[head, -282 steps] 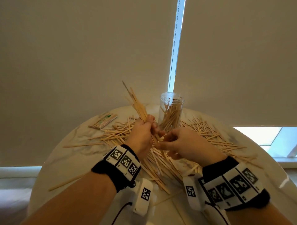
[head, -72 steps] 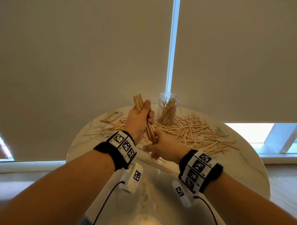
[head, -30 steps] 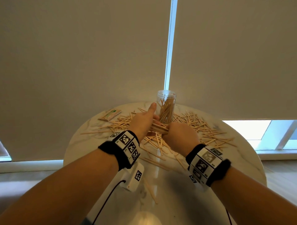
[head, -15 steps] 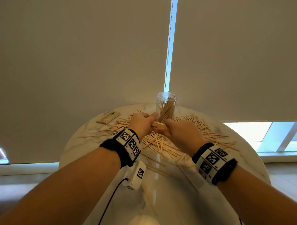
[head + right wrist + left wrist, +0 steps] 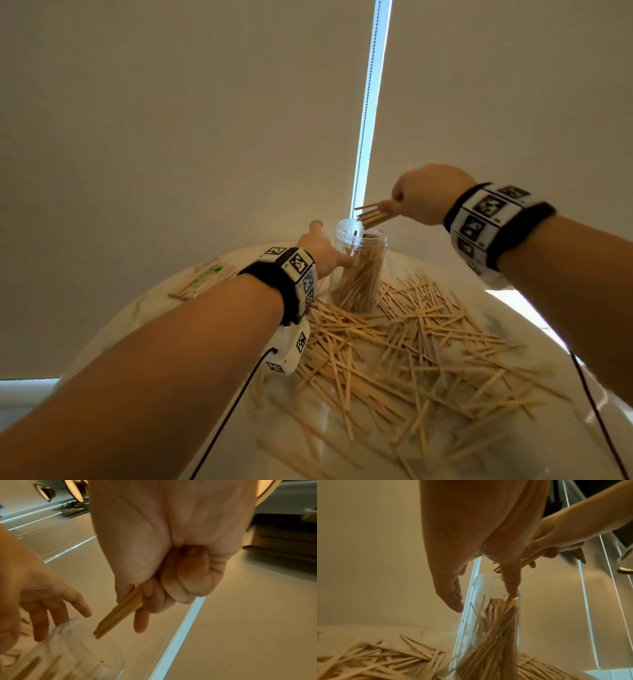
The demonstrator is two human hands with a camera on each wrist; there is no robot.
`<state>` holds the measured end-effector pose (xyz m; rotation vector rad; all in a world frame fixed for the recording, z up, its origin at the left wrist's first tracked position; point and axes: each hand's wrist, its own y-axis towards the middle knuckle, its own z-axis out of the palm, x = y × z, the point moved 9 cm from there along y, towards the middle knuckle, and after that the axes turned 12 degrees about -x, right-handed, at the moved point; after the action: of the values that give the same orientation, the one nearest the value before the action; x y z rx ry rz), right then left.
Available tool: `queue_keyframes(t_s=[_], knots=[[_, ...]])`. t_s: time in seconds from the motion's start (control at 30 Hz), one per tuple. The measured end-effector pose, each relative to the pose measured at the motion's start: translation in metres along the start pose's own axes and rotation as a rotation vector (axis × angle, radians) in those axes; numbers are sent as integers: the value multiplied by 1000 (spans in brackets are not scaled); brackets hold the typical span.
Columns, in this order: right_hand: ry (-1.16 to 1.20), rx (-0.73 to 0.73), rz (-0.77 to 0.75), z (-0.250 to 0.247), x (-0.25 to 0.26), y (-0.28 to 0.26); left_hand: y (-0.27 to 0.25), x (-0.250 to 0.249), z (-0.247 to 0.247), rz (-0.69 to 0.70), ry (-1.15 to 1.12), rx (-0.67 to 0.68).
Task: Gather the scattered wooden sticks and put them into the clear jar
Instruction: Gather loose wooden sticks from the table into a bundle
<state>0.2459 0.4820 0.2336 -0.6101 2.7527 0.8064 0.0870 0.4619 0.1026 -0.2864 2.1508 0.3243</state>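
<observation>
1. Wooden sticks [image 5: 394, 349] lie scattered across the table [image 5: 144, 308], mostly from 3 to 6 o'clock of the clear jar [image 5: 359, 270]; the jar stands upright at the table's far side, already well filled with sticks.
2. Right hand [image 5: 428, 193]: closed in a pinch on a small bundle of sticks [image 5: 371, 214], held above the jar mouth at its 1 o'clock, free ends pointing down toward the rim.
3. Left hand [image 5: 320, 250]: fingers relaxed and spread at the jar's 9 o'clock. One fingertip touches the jar wall in the left wrist view; a full grip is not evident.
4. Step in hand, by judgement: feeding the bundle into the jar. Tilt the bundle nearer vertical, centre its ends over the opening, and steady the jar before letting go, since the standing sticks crowd the mouth and may deflect newcomers.
5. Change from half a second earlier: both hands then held the bundle together low in front of the jar; now the right alone carries it, raised, and the left has gone to the jar.
6. A small paper packet [image 5: 202, 279] lies at the jar's 9 o'clock, apart from the sticks.
</observation>
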Motion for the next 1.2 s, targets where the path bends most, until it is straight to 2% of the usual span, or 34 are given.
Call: queue_keyframes(t_s=[0.13, 0.23, 0.4, 0.57, 0.67, 0.8, 0.9, 1.03, 1.13, 1.2], knots=[[-162, 166, -113, 34, 36, 43, 19, -7, 23, 32, -64, 92], [-193, 310, -190, 69, 63, 55, 24, -7, 32, 67, -56, 105], [-130, 315, -210, 93, 87, 60, 29, 6, 40, 137, -10, 78], [-105, 394, -191, 115, 79, 59, 31, 6, 38, 156, -5, 63], [-147, 355, -209, 110, 77, 60, 32, 8, 40, 155, 9, 57], [64, 454, -181, 105, 79, 53, 30, 10, 40, 151, -42, 62], [150, 382, -177, 95, 77, 49, 29, 9, 40, 146, -42, 64], [388, 273, -27, 59, 64, 35, 20, 10, 34, 149, 96, 60], [408, 62, 29, 18, 50, 10, -4, 25, 23, 118, 223, 73], [468, 76, 50, 8, 50, -22, -26, 34, 8, 125, 266, 78]])
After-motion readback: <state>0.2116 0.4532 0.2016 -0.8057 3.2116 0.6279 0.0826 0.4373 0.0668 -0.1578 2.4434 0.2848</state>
